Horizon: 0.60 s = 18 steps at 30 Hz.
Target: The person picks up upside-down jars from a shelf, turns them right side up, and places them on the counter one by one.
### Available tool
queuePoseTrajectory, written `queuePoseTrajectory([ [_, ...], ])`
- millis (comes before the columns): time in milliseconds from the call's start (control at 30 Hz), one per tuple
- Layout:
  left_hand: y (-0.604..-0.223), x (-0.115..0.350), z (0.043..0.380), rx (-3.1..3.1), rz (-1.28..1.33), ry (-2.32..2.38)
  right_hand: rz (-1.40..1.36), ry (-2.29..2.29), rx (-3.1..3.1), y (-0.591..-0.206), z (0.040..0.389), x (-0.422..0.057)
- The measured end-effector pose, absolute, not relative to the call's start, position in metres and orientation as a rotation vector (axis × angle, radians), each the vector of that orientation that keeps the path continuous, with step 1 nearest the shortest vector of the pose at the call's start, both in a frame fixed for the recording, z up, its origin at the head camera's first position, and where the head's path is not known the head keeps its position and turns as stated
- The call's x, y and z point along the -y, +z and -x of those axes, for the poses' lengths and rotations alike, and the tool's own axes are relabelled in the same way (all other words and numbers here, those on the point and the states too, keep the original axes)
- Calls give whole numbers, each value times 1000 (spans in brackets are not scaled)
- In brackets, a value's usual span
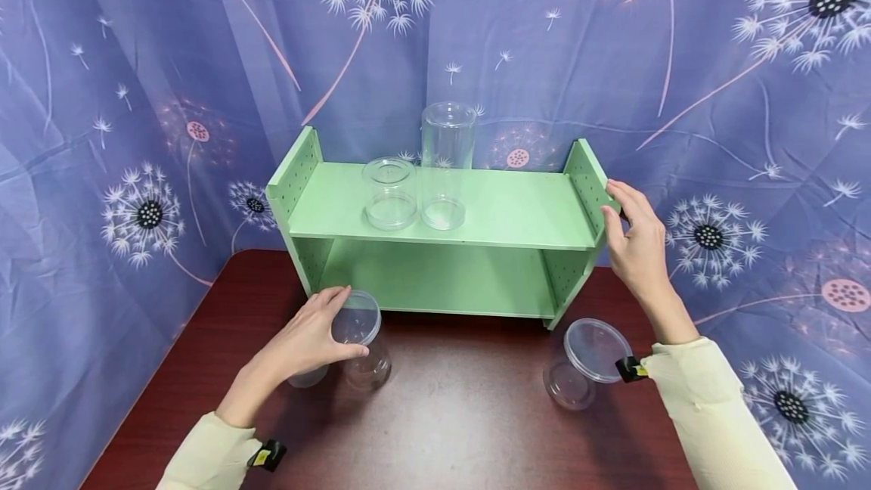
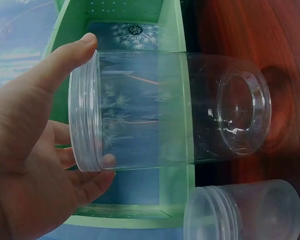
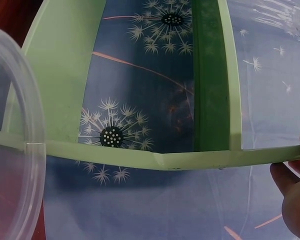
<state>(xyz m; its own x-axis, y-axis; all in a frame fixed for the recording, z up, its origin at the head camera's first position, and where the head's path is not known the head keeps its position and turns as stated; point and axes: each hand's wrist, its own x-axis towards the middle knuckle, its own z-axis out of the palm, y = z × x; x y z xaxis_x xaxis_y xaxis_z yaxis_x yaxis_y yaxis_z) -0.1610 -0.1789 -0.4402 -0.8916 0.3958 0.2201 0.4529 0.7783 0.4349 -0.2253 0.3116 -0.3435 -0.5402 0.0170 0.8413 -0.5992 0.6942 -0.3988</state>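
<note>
My left hand (image 1: 302, 339) grips a clear lidded jar (image 1: 367, 358) by its lid, thumb on one side and fingers on the other; the left wrist view shows the same jar (image 2: 140, 110) lengthwise. My right hand (image 1: 638, 248) pinches the upper edge of the right side panel of a green two-tier shelf (image 1: 524, 206). In the right wrist view the panel's edge (image 3: 270, 156) runs between thumb and fingers. On the top tier stand a short clear jar (image 1: 390, 206) and a tall clear jar (image 1: 447, 150), side by side.
Another clear jar (image 1: 570, 386) with a wide lid stands on the dark red table (image 1: 449, 422), below my right forearm. A smaller frosted jar (image 2: 260, 212) is beside the held one, mostly hidden by my left hand in the head view. Behind hangs a blue dandelion-print cloth (image 1: 544, 82).
</note>
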Motion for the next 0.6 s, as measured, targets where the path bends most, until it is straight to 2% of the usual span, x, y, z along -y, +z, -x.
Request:
queuePoseTrajectory([
  [600, -453, 179, 162, 2931, 673, -638, -439, 863, 2003, -344, 225, -312],
])
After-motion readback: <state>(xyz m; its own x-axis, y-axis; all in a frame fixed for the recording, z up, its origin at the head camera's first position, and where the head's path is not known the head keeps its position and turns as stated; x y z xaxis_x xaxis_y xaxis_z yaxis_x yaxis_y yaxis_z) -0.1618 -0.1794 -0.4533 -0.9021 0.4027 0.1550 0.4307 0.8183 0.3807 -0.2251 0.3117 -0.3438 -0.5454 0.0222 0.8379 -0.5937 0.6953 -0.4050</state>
